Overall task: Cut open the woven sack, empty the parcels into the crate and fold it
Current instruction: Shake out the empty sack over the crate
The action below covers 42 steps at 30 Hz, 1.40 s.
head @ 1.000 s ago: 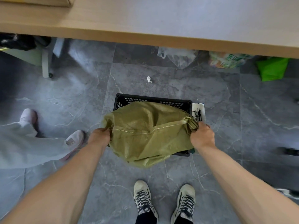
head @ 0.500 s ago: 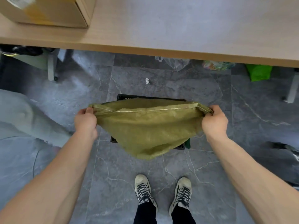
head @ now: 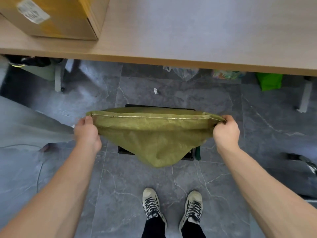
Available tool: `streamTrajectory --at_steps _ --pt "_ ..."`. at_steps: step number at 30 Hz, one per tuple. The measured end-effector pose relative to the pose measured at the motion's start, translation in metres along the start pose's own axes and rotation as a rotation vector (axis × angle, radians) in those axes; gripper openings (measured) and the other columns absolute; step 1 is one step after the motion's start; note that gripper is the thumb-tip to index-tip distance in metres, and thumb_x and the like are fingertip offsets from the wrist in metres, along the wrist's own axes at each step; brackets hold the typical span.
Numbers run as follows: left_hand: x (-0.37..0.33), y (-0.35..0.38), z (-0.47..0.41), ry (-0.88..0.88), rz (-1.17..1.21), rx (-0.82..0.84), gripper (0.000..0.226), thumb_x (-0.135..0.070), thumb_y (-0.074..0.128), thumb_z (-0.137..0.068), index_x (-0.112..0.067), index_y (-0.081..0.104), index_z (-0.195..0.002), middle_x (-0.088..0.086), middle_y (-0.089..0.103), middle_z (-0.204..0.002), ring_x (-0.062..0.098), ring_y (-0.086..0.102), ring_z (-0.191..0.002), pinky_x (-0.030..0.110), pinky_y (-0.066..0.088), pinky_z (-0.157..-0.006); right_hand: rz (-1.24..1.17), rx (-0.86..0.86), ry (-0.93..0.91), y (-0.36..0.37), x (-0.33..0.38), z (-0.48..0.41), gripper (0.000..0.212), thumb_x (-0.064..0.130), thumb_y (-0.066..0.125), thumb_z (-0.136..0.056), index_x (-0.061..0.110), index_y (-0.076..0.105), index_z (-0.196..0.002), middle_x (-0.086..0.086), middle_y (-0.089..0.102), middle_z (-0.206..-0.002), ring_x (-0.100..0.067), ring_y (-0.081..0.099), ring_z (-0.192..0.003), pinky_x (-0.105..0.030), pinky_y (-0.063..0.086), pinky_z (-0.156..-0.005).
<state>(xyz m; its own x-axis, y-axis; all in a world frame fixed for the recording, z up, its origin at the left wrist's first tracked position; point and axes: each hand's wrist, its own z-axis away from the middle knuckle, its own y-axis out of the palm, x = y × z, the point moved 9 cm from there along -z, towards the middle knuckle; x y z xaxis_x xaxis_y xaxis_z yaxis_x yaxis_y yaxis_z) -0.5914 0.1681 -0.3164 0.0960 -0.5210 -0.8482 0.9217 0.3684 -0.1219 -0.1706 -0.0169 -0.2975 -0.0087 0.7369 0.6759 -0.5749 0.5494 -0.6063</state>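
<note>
Olive-green woven sack (head: 154,138) hangs stretched between a person's two hands, directly above a black crate (head: 159,105) standing on the grey tiled floor (head: 137,186). The left grip (head: 87,133) is curled round the sack's left corner at the stitched seam; the right grip (head: 226,129) clutches the opposite corner. The seam runs taut and level between them while the sack's body sags in a limp pouch, hiding most of the crate, whose inside cannot be seen. Beyond, a pale wooden worktop (head: 188,31) carries a labelled cardboard box (head: 56,18). A white paper scrap (head: 155,91) lies on the floor past the crate.
</note>
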Motion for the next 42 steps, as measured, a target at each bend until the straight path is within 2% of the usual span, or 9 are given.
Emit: streamTrajectory --at_steps 2,6,12,16,20,24,27,32,42 --pt "-0.004 -0.002 -0.001 0.019 0.011 -0.006 0.026 -0.025 0.043 -0.102 -0.023 0.060 -0.083 0.005 0.066 -0.098 0.027 0.063 -0.101 0.054 0.049 -0.100 -0.030 0.014 -0.035 0.000 0.008 0.002 0.028 0.001 0.034 -0.091 0.018 0.056 -0.098 0.000 0.058 -0.086 -0.011 0.051 -0.073 -0.024 0.040 -0.057" --pt "-0.013 -0.004 0.005 0.061 0.010 0.032 0.024 -0.030 0.047 -0.098 -0.025 0.061 -0.079 0.008 0.063 -0.098 0.026 0.060 -0.095 0.058 0.047 -0.100 -0.068 0.006 0.002 0.000 0.014 0.008 0.027 0.003 0.034 -0.092 0.018 0.055 -0.100 -0.001 0.060 -0.092 -0.016 0.054 -0.081 -0.029 0.042 -0.067" --pt "-0.027 0.005 0.015 0.091 0.003 -0.022 0.025 -0.027 0.044 -0.101 -0.027 0.055 -0.078 -0.004 0.056 -0.083 0.016 0.053 -0.082 0.035 0.047 -0.078 -0.064 0.025 -0.029 -0.001 0.034 0.015 0.028 0.005 0.036 -0.094 0.016 0.057 -0.108 -0.001 0.059 -0.094 -0.010 0.051 -0.077 -0.026 0.039 -0.060" --pt "-0.021 0.002 0.018 0.059 -0.040 -0.098 0.026 -0.028 0.043 -0.102 -0.025 0.053 -0.078 -0.008 0.054 -0.082 0.012 0.051 -0.078 0.027 0.046 -0.075 -0.049 0.019 0.005 -0.001 0.038 0.019 0.030 0.005 0.036 -0.096 0.014 0.057 -0.116 -0.004 0.058 -0.102 -0.018 0.052 -0.084 -0.028 0.039 -0.069" --pt "-0.049 0.007 0.037 0.276 -0.211 -0.115 0.025 -0.028 0.042 -0.100 -0.027 0.050 -0.077 -0.012 0.049 -0.075 0.004 0.045 -0.067 0.025 0.041 -0.071 -0.069 -0.004 -0.104 -0.009 0.049 0.031 0.025 0.003 0.038 -0.092 0.017 0.057 -0.099 0.004 0.057 -0.086 -0.005 0.049 -0.072 -0.022 0.037 -0.055" --pt "-0.066 0.022 0.070 0.428 -0.380 -0.055 0.015 -0.028 0.044 -0.100 -0.020 0.054 -0.092 -0.015 0.050 -0.075 0.007 0.048 -0.071 0.029 0.042 -0.075 -0.069 0.098 -0.203 0.010 0.062 0.051 0.022 0.007 0.044 -0.091 0.022 0.060 -0.097 0.005 0.062 -0.088 -0.008 0.055 -0.077 -0.023 0.042 -0.059" --pt "-0.078 0.045 0.100 0.577 -0.432 0.047 0.013 -0.027 0.044 -0.101 -0.021 0.053 -0.094 -0.015 0.051 -0.073 -0.004 0.050 -0.068 0.014 0.041 -0.067 -0.132 0.148 -0.301 0.022 0.080 0.067 0.020 0.012 0.051 -0.093 0.027 0.062 -0.099 0.011 0.064 -0.087 -0.008 0.059 -0.079 -0.021 0.046 -0.065" --pt "-0.078 0.060 0.106 0.559 -0.416 0.085 0.015 -0.027 0.042 -0.101 -0.020 0.052 -0.092 -0.012 0.050 -0.075 0.004 0.047 -0.068 0.032 0.043 -0.071 -0.108 0.197 -0.265 0.034 0.084 0.071 0.015 0.016 0.052 -0.093 0.023 0.062 -0.101 0.010 0.063 -0.084 -0.009 0.057 -0.075 -0.025 0.043 -0.062" --pt "-0.085 0.061 0.115 0.584 -0.402 0.045 0.015 -0.027 0.037 -0.103 -0.019 0.047 -0.094 -0.011 0.047 -0.074 0.004 0.044 -0.064 0.018 0.038 -0.060 -0.175 0.128 -0.250 0.031 0.086 0.070 0.013 0.018 0.051 -0.096 0.022 0.062 -0.098 0.009 0.063 -0.081 -0.010 0.058 -0.074 -0.030 0.048 -0.067"
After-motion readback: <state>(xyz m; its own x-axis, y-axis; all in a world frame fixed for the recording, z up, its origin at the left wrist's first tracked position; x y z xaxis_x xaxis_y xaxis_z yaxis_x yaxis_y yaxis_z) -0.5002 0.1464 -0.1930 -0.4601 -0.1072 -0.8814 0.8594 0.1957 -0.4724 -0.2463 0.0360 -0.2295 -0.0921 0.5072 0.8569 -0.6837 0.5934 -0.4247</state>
